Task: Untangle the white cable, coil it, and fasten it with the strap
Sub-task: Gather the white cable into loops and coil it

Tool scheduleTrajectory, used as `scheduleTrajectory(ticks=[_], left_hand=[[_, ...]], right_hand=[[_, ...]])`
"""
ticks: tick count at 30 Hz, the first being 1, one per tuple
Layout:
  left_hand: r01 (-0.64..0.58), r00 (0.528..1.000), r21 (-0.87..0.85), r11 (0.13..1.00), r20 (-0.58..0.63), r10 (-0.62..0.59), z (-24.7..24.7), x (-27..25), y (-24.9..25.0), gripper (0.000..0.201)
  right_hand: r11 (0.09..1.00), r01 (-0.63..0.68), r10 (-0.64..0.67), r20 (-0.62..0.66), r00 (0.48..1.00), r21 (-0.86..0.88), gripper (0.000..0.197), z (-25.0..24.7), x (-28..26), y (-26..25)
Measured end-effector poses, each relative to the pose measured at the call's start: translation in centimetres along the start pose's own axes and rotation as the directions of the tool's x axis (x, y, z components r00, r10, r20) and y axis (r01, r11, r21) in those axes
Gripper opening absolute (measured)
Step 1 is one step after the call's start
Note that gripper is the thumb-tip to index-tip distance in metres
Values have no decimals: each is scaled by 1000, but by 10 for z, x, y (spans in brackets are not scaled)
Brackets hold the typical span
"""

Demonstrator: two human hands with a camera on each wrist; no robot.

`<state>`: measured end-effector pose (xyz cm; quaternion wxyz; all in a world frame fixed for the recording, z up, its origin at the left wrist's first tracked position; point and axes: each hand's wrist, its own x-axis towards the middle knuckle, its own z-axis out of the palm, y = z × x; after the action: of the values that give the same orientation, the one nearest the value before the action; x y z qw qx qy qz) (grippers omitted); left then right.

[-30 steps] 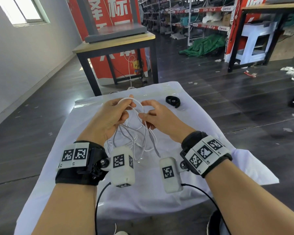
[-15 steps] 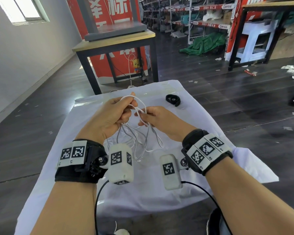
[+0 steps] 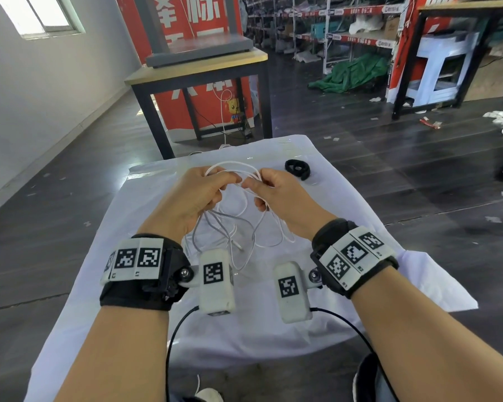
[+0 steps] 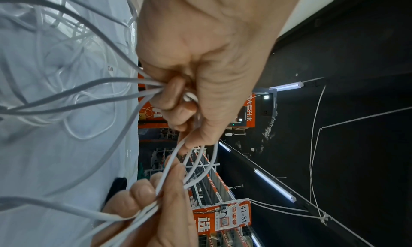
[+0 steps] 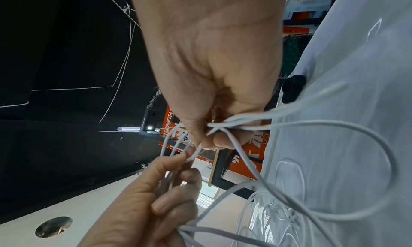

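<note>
The white cable (image 3: 238, 224) hangs in tangled loops between my two hands above the white-covered table (image 3: 145, 285). My left hand (image 3: 230, 181) holds several strands bunched in its curled fingers, as the left wrist view (image 4: 178, 95) shows. My right hand (image 3: 251, 187) pinches strands just beside it, thumb against fingers (image 5: 214, 136). A short arc of cable (image 3: 233, 165) bridges the two hands on top. One cable plug (image 3: 238, 245) dangles low among the loops. The black strap (image 3: 296, 168) lies curled on the cloth, beyond my right hand and untouched.
The cloth drapes over the table's edges, with dark floor all around. A black-legged wooden table (image 3: 198, 71) stands behind, in front of a red banner (image 3: 186, 30). Shelving and a green tarp (image 3: 357, 74) fill the far right.
Both hands stay on the cable. The right hand has shifted its pinch close to the left fingertips, and the top loop now sits flatter. The hanging loops have swung slightly.
</note>
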<state>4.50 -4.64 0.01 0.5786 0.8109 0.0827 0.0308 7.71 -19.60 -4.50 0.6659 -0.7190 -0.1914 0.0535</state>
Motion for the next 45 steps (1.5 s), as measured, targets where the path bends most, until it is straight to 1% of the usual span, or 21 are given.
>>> scheduleTrajectory(ticks=[3, 7, 12, 13, 15, 17, 20, 22, 23, 25, 27, 30, 32, 35, 37, 40, 41, 43, 45], left_hand=[[36, 998, -65, 997, 44, -33, 2, -3, 2, 7], [37, 995, -115, 993, 99, -25, -1, -3, -2, 32], [68, 991, -313, 947, 133, -28, -8, -2, -4, 40], [68, 991, -332, 941, 129, -27, -9, -2, -5, 39], [66, 994, -365, 929, 110, -27, -9, -2, -4, 31], [80, 995, -438, 895, 81, -50, -9, -2, -4, 28], [98, 995, -605, 790, 42, -91, -11, 3, -7, 31], [86, 995, -698, 711, 21, -99, -13, 6, -7, 30], [75, 995, -722, 688, 7, -101, -13, 7, -8, 31], [57, 996, -729, 682, -9, -93, -14, 8, -8, 32], [47, 997, -718, 695, -7, -76, -15, 7, -7, 34], [38, 998, -705, 708, -16, -69, -13, 6, -5, 35], [17, 997, -718, 696, -37, -63, -12, 6, -3, 35], [-20, 997, -788, 616, -65, -52, -15, 7, -2, 34], [-24, 997, -820, 572, -62, -48, -19, 8, -2, 34], [-20, 997, -813, 581, -62, -53, -20, 8, -2, 35], [-22, 996, -807, 590, -67, -55, -20, 8, -2, 35], [-30, 995, -799, 601, -82, -60, -19, 8, -2, 35], [-39, 993, -797, 602, -100, -68, -19, 7, -1, 36]], right_hand=[[1000, -24, 25, -43, 999, 17, 18, 0, 1, 2], [996, -53, 58, -82, 995, 68, 19, -5, 3, 0], [977, -68, 87, -89, 992, 204, 19, -10, 0, -5], [971, -68, 90, -87, 992, 228, 18, -10, 0, -6], [964, -74, 98, -82, 992, 257, 18, -11, -1, -7], [976, -81, 99, -79, 992, 204, 18, -12, 0, -8], [993, -104, 107, -59, 993, 50, 14, -12, 1, -5], [992, -121, 121, 20, 992, -23, 12, -11, 0, -2], [991, -126, 130, 74, 989, -55, 12, -10, -1, -1], [983, -139, 158, 170, 973, -118, 19, -9, -4, -1], [972, -138, 179, 220, 959, -190, 30, -8, -7, -2], [954, -119, 196, 274, 942, -275, 32, -6, -8, -4], [959, -117, 199, 314, 929, -259, 26, -5, -9, -7], [960, -85, 177, 345, 922, -266, 20, -4, -9, -5], [971, -93, 166, 343, 924, -218, 21, -4, -9, -4], [980, -190, 200, 354, 914, -62, 22, -2, -11, -7], [977, -210, 209, 356, 911, -37, 21, -1, -11, -8], [977, -212, 211, 350, 913, -37, 18, 1, -12, -8], [979, -195, 200, 356, 913, -52, 22, 3, -12, -10]])
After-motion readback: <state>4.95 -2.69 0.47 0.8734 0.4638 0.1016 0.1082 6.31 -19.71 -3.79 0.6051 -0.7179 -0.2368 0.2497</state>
